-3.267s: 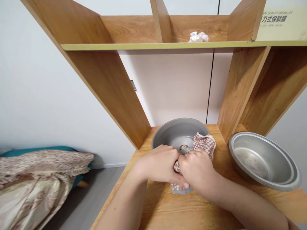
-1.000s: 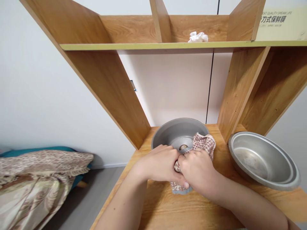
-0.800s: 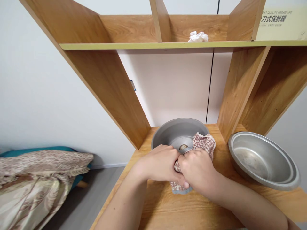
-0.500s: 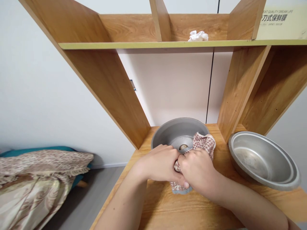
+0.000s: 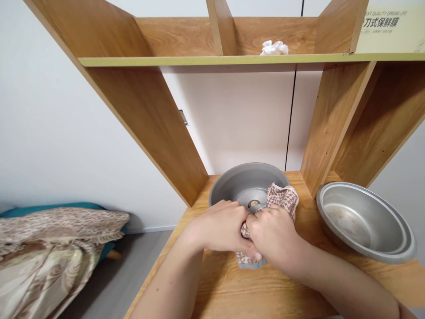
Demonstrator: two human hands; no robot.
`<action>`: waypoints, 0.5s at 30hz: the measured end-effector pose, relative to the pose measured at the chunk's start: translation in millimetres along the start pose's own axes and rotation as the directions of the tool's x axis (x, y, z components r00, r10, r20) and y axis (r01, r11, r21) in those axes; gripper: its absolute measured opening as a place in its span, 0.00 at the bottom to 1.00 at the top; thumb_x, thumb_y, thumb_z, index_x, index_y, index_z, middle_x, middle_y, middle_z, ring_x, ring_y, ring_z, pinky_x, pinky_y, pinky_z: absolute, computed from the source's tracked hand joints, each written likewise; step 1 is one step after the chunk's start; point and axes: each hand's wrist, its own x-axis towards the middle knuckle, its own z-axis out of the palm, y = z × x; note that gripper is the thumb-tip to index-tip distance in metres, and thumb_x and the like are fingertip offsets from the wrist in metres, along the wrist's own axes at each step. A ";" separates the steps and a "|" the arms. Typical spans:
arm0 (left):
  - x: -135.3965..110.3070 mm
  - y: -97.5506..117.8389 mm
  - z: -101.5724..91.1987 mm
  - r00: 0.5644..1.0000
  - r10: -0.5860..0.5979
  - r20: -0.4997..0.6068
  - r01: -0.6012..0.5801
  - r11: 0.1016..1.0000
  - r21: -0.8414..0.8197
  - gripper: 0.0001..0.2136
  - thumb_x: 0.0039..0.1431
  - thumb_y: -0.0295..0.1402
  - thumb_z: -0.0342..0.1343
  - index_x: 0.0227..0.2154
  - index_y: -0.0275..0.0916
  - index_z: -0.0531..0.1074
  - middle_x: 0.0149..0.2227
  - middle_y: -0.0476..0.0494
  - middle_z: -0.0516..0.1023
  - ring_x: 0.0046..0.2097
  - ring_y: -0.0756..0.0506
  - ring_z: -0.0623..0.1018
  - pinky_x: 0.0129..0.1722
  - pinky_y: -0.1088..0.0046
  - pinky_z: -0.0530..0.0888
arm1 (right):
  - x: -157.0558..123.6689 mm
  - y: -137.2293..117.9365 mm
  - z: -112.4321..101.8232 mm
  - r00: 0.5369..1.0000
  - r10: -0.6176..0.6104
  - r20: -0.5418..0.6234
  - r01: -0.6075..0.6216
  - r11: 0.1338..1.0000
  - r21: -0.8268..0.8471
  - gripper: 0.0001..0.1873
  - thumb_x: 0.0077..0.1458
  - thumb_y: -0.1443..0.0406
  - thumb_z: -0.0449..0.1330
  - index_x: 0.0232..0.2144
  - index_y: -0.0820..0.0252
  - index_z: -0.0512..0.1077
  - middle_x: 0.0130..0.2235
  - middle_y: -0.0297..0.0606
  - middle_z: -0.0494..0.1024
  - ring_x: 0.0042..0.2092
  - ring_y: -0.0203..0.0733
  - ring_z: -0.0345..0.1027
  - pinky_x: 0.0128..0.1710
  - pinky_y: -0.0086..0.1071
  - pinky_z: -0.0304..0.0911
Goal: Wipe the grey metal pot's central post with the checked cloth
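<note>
Cloth (image 5: 282,199) bunched between both hands' grip at pot (image 5: 232,184) rim.

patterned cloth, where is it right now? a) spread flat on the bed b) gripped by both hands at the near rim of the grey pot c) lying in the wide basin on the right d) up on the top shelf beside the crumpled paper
b: the patterned cloth is bunched between the left hand and the right hand, draped over the near rim of the grey pot; the wide basin on the right holds no cloth.
</note>
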 end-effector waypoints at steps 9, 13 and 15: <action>-0.1 -0.2 1.0 0.999 0.020 -0.044 -0.020 1.000 -0.015 0.26 0.40 0.62 0.60 0.15 0.41 0.69 0.18 0.50 0.74 0.24 0.48 0.73 0.23 0.72 0.59 | 0.4 -0.2 1.5 1.000 0.007 -0.005 -0.007 1.000 0.012 0.10 0.45 0.64 0.67 0.31 0.64 0.77 0.31 0.47 0.82 0.33 0.46 0.76 0.39 0.37 0.66; -0.1 -0.1 1.7 0.998 0.020 -0.051 -0.021 1.000 -0.020 0.27 0.40 0.62 0.60 0.14 0.41 0.69 0.17 0.51 0.72 0.22 0.49 0.72 0.23 0.73 0.58 | 0.5 -0.2 1.0 1.000 0.002 0.006 -0.002 1.000 0.007 0.11 0.43 0.64 0.68 0.31 0.64 0.77 0.31 0.47 0.82 0.33 0.46 0.76 0.40 0.37 0.66; 0.0 0.1 1.6 0.999 0.012 -0.046 -0.013 1.000 -0.021 0.26 0.40 0.62 0.61 0.14 0.41 0.69 0.17 0.51 0.72 0.22 0.49 0.71 0.23 0.73 0.58 | 0.4 0.3 0.0 1.000 -0.006 0.014 0.006 1.000 0.004 0.12 0.43 0.63 0.69 0.32 0.64 0.77 0.31 0.47 0.82 0.34 0.46 0.76 0.39 0.37 0.66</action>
